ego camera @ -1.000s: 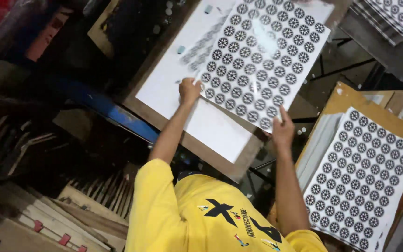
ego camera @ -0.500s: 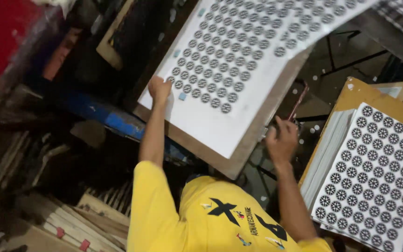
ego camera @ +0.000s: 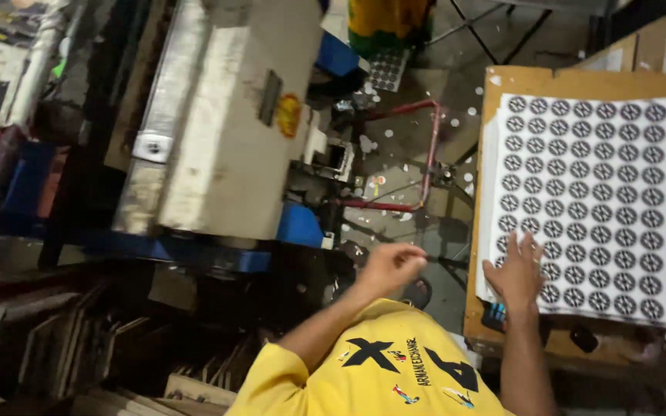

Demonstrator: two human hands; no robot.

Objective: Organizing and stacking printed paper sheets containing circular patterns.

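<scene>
The right hand [ego camera: 519,271] is resting with fingers spread flat on the near corner of the stack of white sheets printed with black round emblems [ego camera: 591,204], lying on the brown board table [ego camera: 572,85]. No sheet is being lifted yet. Left of the stack, the left hand [ego camera: 389,266] is hanging loosely curled, holding nothing.

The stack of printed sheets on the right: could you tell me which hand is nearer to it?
Right. The right hand rests on the stack of printed sheets; the left hand hangs beside it, apart.
</scene>
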